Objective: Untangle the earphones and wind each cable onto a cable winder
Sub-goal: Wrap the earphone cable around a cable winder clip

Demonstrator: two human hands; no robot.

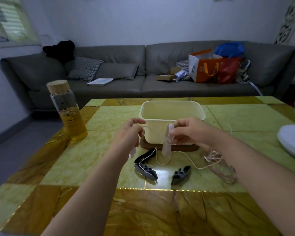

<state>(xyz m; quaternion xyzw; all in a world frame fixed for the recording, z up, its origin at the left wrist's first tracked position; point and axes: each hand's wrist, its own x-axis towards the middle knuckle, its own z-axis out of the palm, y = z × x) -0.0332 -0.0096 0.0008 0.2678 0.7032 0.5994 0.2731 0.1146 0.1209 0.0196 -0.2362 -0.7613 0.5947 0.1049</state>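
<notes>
Right hand [186,132] pinching the pale winder [166,143], left hand [129,135] gripping the white cable [156,156]: winding barely begun, pink earphones [213,157] tangled, dark winders [146,170] bare.

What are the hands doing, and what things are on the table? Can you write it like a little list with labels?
left hand: pinches the white cable
right hand: holds the pale winder upright
white cable: loops down onto the table
grey winders: two, lying in front of the tub
pink earphones: tangled heap by the right forearm
tub: cream, on a brown mat
bottle: yellow liquid, wooden lid, near the table's left edge
</notes>
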